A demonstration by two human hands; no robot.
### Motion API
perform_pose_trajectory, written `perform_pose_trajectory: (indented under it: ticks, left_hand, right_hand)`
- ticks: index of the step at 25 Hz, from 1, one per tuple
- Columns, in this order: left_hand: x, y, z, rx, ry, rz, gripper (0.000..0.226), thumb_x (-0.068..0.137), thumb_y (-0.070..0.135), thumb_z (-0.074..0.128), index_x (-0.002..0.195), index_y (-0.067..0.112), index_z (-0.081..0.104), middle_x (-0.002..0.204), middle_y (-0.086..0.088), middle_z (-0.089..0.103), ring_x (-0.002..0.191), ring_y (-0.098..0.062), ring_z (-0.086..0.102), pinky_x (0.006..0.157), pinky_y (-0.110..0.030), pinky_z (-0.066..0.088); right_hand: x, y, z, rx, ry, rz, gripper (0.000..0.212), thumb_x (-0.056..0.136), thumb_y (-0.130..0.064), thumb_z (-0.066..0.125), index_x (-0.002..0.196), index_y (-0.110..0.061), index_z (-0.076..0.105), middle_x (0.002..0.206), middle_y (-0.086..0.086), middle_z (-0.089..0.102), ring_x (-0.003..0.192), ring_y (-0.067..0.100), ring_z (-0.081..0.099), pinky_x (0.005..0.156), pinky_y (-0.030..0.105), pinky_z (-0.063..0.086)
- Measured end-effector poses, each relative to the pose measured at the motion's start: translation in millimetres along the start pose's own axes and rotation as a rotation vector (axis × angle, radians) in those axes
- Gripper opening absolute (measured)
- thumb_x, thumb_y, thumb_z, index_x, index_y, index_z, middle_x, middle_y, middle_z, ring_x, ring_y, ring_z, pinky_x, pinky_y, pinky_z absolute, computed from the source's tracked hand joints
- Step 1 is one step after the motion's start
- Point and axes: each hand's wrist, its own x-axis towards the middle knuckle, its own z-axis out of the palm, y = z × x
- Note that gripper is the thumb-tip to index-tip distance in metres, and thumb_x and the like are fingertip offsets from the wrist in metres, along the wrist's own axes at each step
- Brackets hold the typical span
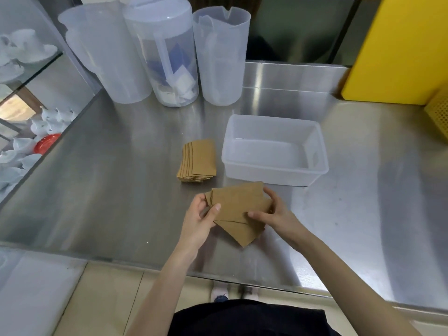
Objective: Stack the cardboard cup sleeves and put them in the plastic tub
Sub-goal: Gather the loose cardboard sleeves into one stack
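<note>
A fanned bunch of brown cardboard cup sleeves (pixel 238 209) is held just above the steel counter near its front edge. My left hand (pixel 201 218) grips the bunch's left edge, thumb on top. My right hand (pixel 274 214) holds the right edge, fingers curled around it. The sleeves in the bunch are askew, corners sticking out toward me. A second, neater stack of sleeves (pixel 197 161) lies flat on the counter behind my left hand. The translucent plastic tub (pixel 315 151) stands to the right of that stack, with no sleeves inside.
Three tall translucent plastic jugs (pixel 169 57) stand at the back of the steel counter (pixel 109 178). A yellow box (pixel 397 44) and a perforated yellow basket (pixel 437 112) sit at the back right. White crockery fills glass shelves (pixel 21 98) on the left.
</note>
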Motion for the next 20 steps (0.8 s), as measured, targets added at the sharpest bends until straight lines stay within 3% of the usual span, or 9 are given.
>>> perform_pose_trajectory:
  ticks: [2, 5, 9, 12, 16, 20]
  left_hand:
    - [3, 0, 8, -0.008, -0.074, 0.011, 0.019, 0.087, 0.014, 0.051, 0.106, 0.016, 0.045, 0.099, 0.011, 0.061, 0.090, 0.000, 0.059, 0.075, -0.022, 0.050]
    - [9, 0, 16, 0.021, -0.143, 0.036, 0.015, 0.087, 0.015, 0.051, 0.099, 0.024, 0.047, 0.099, 0.014, 0.061, 0.088, 0.007, 0.060, 0.075, -0.019, 0.052]
    - [16, 1, 22, 0.132, -0.177, 0.124, 0.019, 0.086, 0.010, 0.053, 0.091, 0.028, 0.046, 0.095, 0.012, 0.060, 0.090, 0.003, 0.058, 0.075, -0.008, 0.050]
    - [18, -5, 24, 0.268, -0.207, 0.151, 0.020, 0.085, 0.008, 0.054, 0.095, 0.024, 0.046, 0.093, 0.011, 0.059, 0.088, 0.001, 0.058, 0.074, -0.002, 0.045]
    - [18, -19, 20, 0.450, -0.234, 0.161, 0.028, 0.082, 0.012, 0.059, 0.101, 0.029, 0.047, 0.096, 0.021, 0.058, 0.099, -0.010, 0.057, 0.087, -0.021, 0.044]
    - [20, -26, 20, 0.499, -0.249, 0.141, 0.032, 0.083, 0.010, 0.057, 0.107, 0.027, 0.046, 0.108, 0.011, 0.059, 0.105, -0.014, 0.056, 0.091, -0.027, 0.042]
  right_hand:
    - [-4, 4, -6, 0.085, 0.051, -0.033, 0.066, 0.071, -0.018, 0.075, 0.126, -0.021, 0.039, 0.124, 0.008, 0.053, 0.111, 0.021, 0.053, 0.087, 0.026, 0.047]
    - [-8, 4, -12, 0.053, 0.140, -0.110, 0.044, 0.077, -0.012, 0.070, 0.112, -0.023, 0.045, 0.105, -0.006, 0.058, 0.097, 0.012, 0.056, 0.080, 0.020, 0.049]
    - [-12, 4, -21, 0.011, 0.235, -0.211, 0.040, 0.078, -0.004, 0.066, 0.110, -0.021, 0.048, 0.098, -0.011, 0.060, 0.093, 0.008, 0.059, 0.079, 0.020, 0.053]
    - [-15, 12, -22, -0.059, 0.270, -0.237, 0.041, 0.077, 0.001, 0.065, 0.109, -0.017, 0.046, 0.093, -0.011, 0.059, 0.083, -0.004, 0.059, 0.071, 0.004, 0.049]
    - [-18, 32, -17, -0.139, 0.289, -0.238, 0.045, 0.075, 0.006, 0.063, 0.109, -0.015, 0.042, 0.103, 0.000, 0.059, 0.095, 0.009, 0.057, 0.081, 0.003, 0.042]
    - [-17, 42, -14, -0.189, 0.301, -0.217, 0.038, 0.081, 0.007, 0.054, 0.105, -0.021, 0.043, 0.092, -0.014, 0.056, 0.089, 0.005, 0.055, 0.080, 0.009, 0.043]
